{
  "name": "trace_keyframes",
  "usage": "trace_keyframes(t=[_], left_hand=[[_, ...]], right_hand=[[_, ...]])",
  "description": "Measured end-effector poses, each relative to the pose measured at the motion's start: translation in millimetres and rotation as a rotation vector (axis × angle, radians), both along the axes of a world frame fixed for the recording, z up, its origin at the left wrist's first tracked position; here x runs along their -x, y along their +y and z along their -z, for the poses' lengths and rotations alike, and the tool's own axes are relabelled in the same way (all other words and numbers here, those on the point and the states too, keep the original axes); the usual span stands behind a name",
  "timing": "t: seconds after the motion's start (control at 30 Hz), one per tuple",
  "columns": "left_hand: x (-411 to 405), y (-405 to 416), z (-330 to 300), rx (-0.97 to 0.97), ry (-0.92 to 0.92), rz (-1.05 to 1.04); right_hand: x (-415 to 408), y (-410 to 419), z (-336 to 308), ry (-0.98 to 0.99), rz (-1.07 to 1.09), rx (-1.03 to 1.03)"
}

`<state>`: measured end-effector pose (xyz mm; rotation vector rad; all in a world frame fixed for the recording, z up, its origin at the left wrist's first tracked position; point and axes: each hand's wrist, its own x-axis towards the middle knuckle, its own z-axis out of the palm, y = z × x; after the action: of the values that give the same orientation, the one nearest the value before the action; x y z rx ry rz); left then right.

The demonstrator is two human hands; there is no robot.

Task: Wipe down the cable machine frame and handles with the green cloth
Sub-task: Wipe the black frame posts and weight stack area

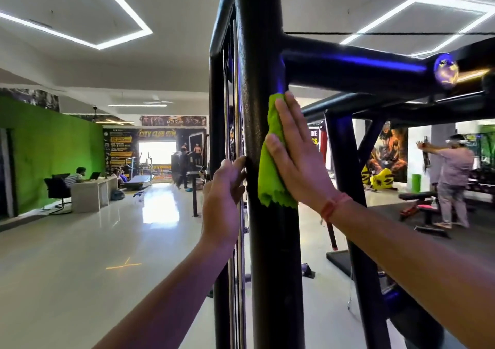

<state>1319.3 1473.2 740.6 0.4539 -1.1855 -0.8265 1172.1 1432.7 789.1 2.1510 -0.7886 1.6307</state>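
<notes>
A thick black upright post [267,241] of the cable machine frame fills the middle of the view. A black crossbar [356,67] branches off it to the right at the top. My right hand [297,155] lies flat, fingers straight and pointing up, pressing the green cloth [269,171] against the right side of the post just below the crossbar joint. My left hand [223,193] rests on the post's left side, fingers lightly curved against its edge. Thin chrome guide rods [235,94] run behind the post.
A second black slanted post [351,188] stands to the right. A person [452,177] stands at the far right by a bench [420,201]. A desk [91,190] with a seated person is at far left. Glossy floor [93,268] spreads left.
</notes>
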Motion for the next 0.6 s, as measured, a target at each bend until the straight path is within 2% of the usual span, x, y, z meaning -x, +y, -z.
trace_keyframes(t=[0.1,0.17,0.23,0.3,0.4,0.47,0.6], left_hand=[[5,4,4,0.044,-0.004,-0.001],[1,6,13,0.051,-0.018,0.005],[-5,5,21,0.079,-0.121,-0.033],[-7,4,25,0.118,-0.24,-0.087],[-8,4,26,0.102,-0.24,-0.048],[-11,4,32,0.102,-0.246,-0.014],[-15,5,50,0.062,-0.236,0.049]], right_hand=[[-8,2,19,-0.121,-0.056,-0.021],[-8,9,61,-0.126,-0.07,-0.052],[-3,13,86,-0.091,-0.094,-0.077],[1,8,72,-0.126,-0.144,-0.118],[0,3,41,-0.317,-0.265,-0.206],[-4,10,63,-0.271,-0.21,-0.186],[-1,22,117,0.01,0.01,-0.04]])
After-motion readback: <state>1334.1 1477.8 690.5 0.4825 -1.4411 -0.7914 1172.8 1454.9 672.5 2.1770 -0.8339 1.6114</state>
